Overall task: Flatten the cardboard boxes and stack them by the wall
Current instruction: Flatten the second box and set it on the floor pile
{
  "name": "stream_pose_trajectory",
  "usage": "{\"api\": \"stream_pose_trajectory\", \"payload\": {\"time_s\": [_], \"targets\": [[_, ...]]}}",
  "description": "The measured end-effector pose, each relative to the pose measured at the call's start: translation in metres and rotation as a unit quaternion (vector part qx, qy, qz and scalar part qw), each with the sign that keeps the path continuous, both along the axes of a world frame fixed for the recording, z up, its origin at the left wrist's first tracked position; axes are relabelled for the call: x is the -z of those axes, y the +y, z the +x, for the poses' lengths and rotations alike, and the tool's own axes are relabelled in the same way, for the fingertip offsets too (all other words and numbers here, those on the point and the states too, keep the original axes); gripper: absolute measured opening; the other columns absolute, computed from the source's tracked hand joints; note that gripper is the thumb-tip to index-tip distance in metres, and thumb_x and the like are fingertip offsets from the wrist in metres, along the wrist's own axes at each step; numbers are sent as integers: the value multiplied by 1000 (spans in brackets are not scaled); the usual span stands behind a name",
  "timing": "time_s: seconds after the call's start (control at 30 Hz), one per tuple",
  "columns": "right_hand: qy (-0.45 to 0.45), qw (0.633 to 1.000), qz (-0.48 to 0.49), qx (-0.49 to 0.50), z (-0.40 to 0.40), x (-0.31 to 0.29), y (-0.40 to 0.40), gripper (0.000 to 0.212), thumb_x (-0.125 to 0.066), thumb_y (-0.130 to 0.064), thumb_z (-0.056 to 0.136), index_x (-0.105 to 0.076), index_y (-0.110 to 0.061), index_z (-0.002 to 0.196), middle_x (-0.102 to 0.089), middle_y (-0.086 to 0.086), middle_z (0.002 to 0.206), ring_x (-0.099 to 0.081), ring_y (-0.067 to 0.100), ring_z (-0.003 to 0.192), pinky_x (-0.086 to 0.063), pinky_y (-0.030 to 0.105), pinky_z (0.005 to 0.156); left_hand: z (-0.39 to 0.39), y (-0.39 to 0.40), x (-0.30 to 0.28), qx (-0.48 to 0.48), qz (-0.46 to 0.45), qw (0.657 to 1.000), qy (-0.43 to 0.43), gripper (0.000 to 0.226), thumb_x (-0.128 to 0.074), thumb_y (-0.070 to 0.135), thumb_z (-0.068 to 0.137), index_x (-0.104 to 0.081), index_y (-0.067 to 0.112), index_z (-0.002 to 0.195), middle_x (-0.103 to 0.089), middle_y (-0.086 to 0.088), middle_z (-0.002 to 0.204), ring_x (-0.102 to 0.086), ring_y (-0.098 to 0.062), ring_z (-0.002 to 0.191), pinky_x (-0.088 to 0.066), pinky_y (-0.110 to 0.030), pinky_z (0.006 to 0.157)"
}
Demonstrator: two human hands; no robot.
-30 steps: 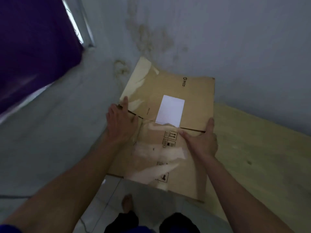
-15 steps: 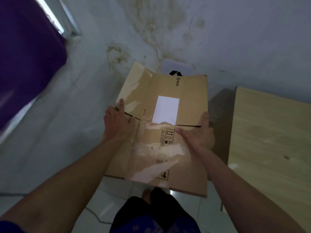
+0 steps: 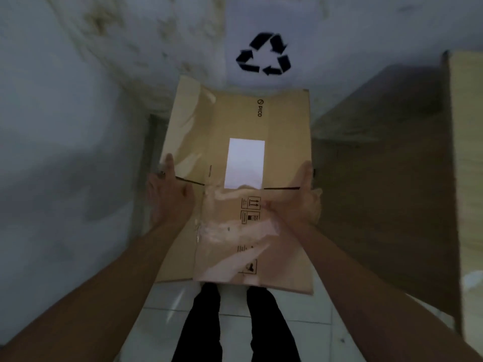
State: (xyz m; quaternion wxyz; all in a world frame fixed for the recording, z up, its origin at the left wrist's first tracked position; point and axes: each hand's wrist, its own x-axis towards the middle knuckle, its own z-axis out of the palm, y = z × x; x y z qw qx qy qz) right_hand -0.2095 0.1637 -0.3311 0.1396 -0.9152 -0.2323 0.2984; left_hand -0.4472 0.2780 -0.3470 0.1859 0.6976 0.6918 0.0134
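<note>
A flattened brown cardboard box (image 3: pixel 285 126) with a white label, clear tape and printed handling marks hangs in front of me, its far end toward the grey wall (image 3: pixel 78 74). My left hand (image 3: pixel 170 197) grips its left edge near the middle. On the opposite edge my right hand (image 3: pixel 296 205) holds it, thumb up along the side. Both hands carry the box above the floor.
A white sheet with a black recycling symbol (image 3: pixel 264 54) is on the wall just past the box. A light wooden table (image 3: pixel 467 178) stands at the right, its dark side panel (image 3: pixel 386 192) facing me. White floor tiles (image 3: pixel 162 309) and my dark trouser legs show below.
The view has swung right and tilted down, so the recycling sign is now fully in sight and the purple curtain is gone. The box sits straighter toward the wall, still held by both hands.
</note>
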Motion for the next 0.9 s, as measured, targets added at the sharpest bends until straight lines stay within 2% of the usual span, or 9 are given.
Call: {"api": "stream_pose_trajectory", "payload": {"time_s": [0.07,0.17,0.3,0.47,0.53,0.6,0.7,0.77,0.9], "targets": [[11,1000,-9,16,-8,50,-5,143,-93,-48,52,8,-46,153,-46,18,123,-57,39,110,-50,44,92,-6,3,53,13,-10,1000,-9,86,-58,26,83,-13,25,156,-43,-23,124,-42,-40,111,-38,-49,96],[-7,999,-20,27,-16,126,-8,143,-90,-57,49,8,-45,153,-50,19,117,-60,40,104,-54,48,88,-9,8,130,37,-26,999,-9,85,-59,28,84,-16,23,156,-45,-24,116,-44,-40,104,-42,-48,91],[16,999,0,36,-12,231,-5,134,-88,-53,58,7,-48,152,-42,23,143,-51,44,121,-45,54,100,-8,17,228,37,-30,999,-22,82,-58,31,85,-18,23,156,-47,-21,110,-45,-37,99,-44,-44,87],[-39,999,5,28,-3,347,17,139,-80,-71,49,5,-40,155,-43,24,129,-53,37,109,-45,40,87,0,31,346,28,-36,997,-64,82,-57,22,86,-16,21,158,-44,-23,118,-47,-37,99,-43,-42,89],[-46,999,-9,8,1,394,24,134,-82,-63,56,1,-35,157,-39,20,129,-50,33,103,-41,35,86,5,40,391,54,-63,995,-59,85,-57,19,85,-13,20,158,-42,-25,121,-46,-39,102,-41,-44,91],[-41,998,-34,-15,5,437,28,128,-83,-51,60,-2,-33,157,-37,16,127,-49,30,99,-48,39,91,12,51,430,68,-123,990,-31,88,-60,24,88,-6,25,159,-37,-25,134,-43,-41,116,-34,-47,100],[-8,996,-86,-11,8,478,35,131,-86,-47,49,-4,-37,151,-33,14,130,-45,36,114,-49,48,93,18,68,469,-6,-217,976,-15,85,-57,31,92,-2,40,156,-26,-18,149,-34,-38,133,-24,-49,110],[5,993,-114,-21,14,492,34,134,-90,-45,48,-4,-36,150,-31,13,134,-38,36,123,-46,48,94,16,73,483,-30,-242,969,-47,83,-56,30,94,-2,44,155,-24,-17,150,-32,-39,135,-27,-51,111],[-12,995,-94,-28,23,503,25,132,-93,-47,49,-9,-36,150,-26,12,136,-30,32,128,-43,38,85,20,71,494,-69,-195,972,-112,81,-60,29,91,-12,39,156,-16,-12,155,-24,-38,139,-28,-52,110]]}}
